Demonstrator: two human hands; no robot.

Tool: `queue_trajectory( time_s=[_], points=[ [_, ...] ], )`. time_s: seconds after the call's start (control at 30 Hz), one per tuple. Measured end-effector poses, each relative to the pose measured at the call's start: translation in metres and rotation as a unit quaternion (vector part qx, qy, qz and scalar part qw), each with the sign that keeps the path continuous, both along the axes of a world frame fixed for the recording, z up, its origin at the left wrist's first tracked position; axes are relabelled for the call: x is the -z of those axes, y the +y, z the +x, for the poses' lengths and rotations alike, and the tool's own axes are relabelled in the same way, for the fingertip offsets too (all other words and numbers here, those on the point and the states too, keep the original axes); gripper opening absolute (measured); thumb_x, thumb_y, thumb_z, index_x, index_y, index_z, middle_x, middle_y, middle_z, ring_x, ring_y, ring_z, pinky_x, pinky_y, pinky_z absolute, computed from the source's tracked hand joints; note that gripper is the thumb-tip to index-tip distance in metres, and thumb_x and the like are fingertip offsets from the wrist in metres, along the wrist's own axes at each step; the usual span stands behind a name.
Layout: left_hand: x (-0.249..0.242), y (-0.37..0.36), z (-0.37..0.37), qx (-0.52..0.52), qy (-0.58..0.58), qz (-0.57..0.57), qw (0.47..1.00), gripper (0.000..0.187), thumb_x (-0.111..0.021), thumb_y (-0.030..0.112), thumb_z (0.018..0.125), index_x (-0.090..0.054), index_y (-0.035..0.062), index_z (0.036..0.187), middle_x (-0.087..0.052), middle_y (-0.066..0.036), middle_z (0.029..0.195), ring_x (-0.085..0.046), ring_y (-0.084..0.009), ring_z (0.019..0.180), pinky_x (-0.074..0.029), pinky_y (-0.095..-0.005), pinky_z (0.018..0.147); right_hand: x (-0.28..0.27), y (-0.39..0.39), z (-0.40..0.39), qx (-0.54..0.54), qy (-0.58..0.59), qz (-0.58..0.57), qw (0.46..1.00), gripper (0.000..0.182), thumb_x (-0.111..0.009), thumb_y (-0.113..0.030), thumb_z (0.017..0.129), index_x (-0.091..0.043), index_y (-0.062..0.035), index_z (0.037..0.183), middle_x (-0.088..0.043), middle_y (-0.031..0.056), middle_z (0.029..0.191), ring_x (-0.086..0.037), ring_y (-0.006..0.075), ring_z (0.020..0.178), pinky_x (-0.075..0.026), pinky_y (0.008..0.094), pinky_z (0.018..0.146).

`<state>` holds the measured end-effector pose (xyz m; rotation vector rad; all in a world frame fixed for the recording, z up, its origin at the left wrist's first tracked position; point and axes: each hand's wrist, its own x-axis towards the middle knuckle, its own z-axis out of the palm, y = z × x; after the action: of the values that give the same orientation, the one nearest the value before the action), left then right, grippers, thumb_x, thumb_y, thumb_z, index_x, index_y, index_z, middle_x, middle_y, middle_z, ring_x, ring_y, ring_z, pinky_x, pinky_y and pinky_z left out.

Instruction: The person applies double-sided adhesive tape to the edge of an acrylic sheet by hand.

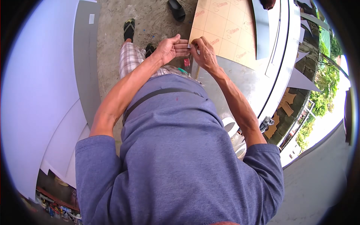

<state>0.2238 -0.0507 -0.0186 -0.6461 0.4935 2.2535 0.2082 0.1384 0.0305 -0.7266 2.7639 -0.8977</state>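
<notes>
My left hand is held palm up with its fingers stretched flat toward the right. Its fingertips come right up to the near left corner of a tan sheet, which is faced with paper bearing red print and grid lines. At that corner the thumb and bent fingers of my right hand are pinched together. A small whitish bit shows between the two hands, at the right fingertips. The tan sheet lies on a pale grey-white work surface.
A grey strip lies over the tan sheet's right side, near a dark object. Large white sheets and a grey panel stand at left. A loose black slipper rests on the concrete floor. Offcuts line the right.
</notes>
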Motion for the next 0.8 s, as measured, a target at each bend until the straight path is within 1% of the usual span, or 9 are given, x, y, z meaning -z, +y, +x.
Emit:
queue_trajectory(
  time_s=[0.07,0.1,0.17,0.27,0.37,0.5,0.6,0.7,0.8],
  points=[
    [-0.002,0.000,0.000,0.006,0.011,-0.024,1.000,0.053,-0.041,0.037,0.105,-0.056,-0.0108,0.123,-0.067,-0.024,0.115,-0.066,-0.0342,0.108,-0.050,-0.0476,0.102,-0.007,-0.002,0.001,-0.021,0.021,0.018,0.999,0.017,-0.067,-0.012,0.085,-0.057,-0.0035,0.095,-0.056,0.0149,0.087,-0.061,0.0348,0.081,-0.049,0.0448,0.069],
    [-0.001,0.001,-0.001,0.007,0.017,-0.008,1.000,0.052,-0.042,0.036,0.105,-0.056,-0.0107,0.122,-0.067,-0.023,0.114,-0.066,-0.0338,0.107,-0.050,-0.0473,0.102,-0.010,-0.003,0.002,-0.031,0.031,0.027,0.999,0.017,-0.067,-0.013,0.086,-0.057,-0.0034,0.096,-0.056,0.0153,0.088,-0.061,0.0348,0.082,-0.049,0.0448,0.070],
    [0.002,-0.001,-0.001,0.008,0.029,0.022,0.999,0.050,-0.043,0.035,0.105,-0.057,-0.0104,0.122,-0.068,-0.022,0.112,-0.067,-0.0330,0.105,-0.051,-0.0465,0.101,0.003,0.001,0.001,-0.015,0.021,0.038,0.999,0.018,-0.067,-0.015,0.087,-0.057,-0.0033,0.095,-0.056,0.0163,0.089,-0.060,0.0356,0.083,-0.049,0.0458,0.070],
    [0.001,0.003,0.001,-0.007,0.029,0.004,1.000,0.044,-0.049,0.030,0.104,-0.058,-0.0093,0.121,-0.069,-0.021,0.111,-0.069,-0.0322,0.102,-0.055,-0.0439,0.094,0.011,0.002,0.001,0.010,0.019,0.039,0.999,0.017,-0.065,-0.014,0.088,-0.055,-0.0022,0.095,-0.056,0.0178,0.090,-0.059,0.0374,0.082,-0.048,0.0474,0.070],
    [0.006,0.010,0.006,-0.008,0.121,-0.075,0.990,0.032,-0.058,0.018,0.100,-0.061,-0.0085,0.118,-0.069,-0.018,0.110,-0.070,-0.0284,0.099,-0.058,-0.0387,0.090,0.013,0.000,0.003,0.068,0.009,0.017,0.997,0.016,-0.063,-0.012,0.090,-0.053,-0.0005,0.095,-0.056,0.0191,0.090,-0.059,0.0392,0.081,-0.047,0.0491,0.070],
    [0.004,0.010,0.004,0.023,0.158,-0.120,0.980,0.029,-0.061,0.011,0.097,-0.061,-0.0067,0.120,-0.067,-0.014,0.116,-0.068,-0.0219,0.104,-0.057,-0.0355,0.093,0.010,0.000,0.005,0.112,-0.008,-0.011,0.994,0.017,-0.061,-0.011,0.090,-0.052,0.0018,0.097,-0.057,0.0210,0.090,-0.059,0.0401,0.082,-0.047,0.0496,0.071],
    [0.006,0.011,0.003,0.029,0.176,-0.141,0.974,0.027,-0.063,0.009,0.095,-0.063,-0.0063,0.118,-0.068,-0.013,0.115,-0.068,-0.0203,0.102,-0.058,-0.0339,0.091,0.000,-0.003,0.000,0.116,-0.067,-0.032,0.990,0.020,-0.064,-0.013,0.090,-0.052,0.0013,0.098,-0.060,0.0210,0.091,-0.061,0.0402,0.083,-0.048,0.0479,0.072],
    [0.009,0.011,0.001,0.029,0.190,-0.145,0.971,0.027,-0.066,0.005,0.092,-0.064,-0.0075,0.116,-0.069,-0.013,0.111,-0.069,-0.0203,0.098,-0.059,-0.0324,0.088,-0.012,-0.009,-0.005,0.073,-0.050,0.023,0.996,0.023,-0.067,-0.014,0.088,-0.054,0.0004,0.100,-0.062,0.0203,0.090,-0.063,0.0392,0.083,-0.050,0.0465,0.073],
    [0.012,0.010,0.000,0.022,0.209,-0.140,0.968,0.031,-0.071,0.005,0.089,-0.063,-0.0082,0.115,-0.070,-0.013,0.106,-0.070,-0.0205,0.095,-0.060,-0.0324,0.086,-0.002,-0.005,-0.007,0.075,-0.067,0.034,0.994,0.027,-0.070,-0.016,0.086,-0.057,-0.0003,0.103,-0.063,0.0196,0.091,-0.064,0.0376,0.084,-0.051,0.0451,0.074]
  ],
)
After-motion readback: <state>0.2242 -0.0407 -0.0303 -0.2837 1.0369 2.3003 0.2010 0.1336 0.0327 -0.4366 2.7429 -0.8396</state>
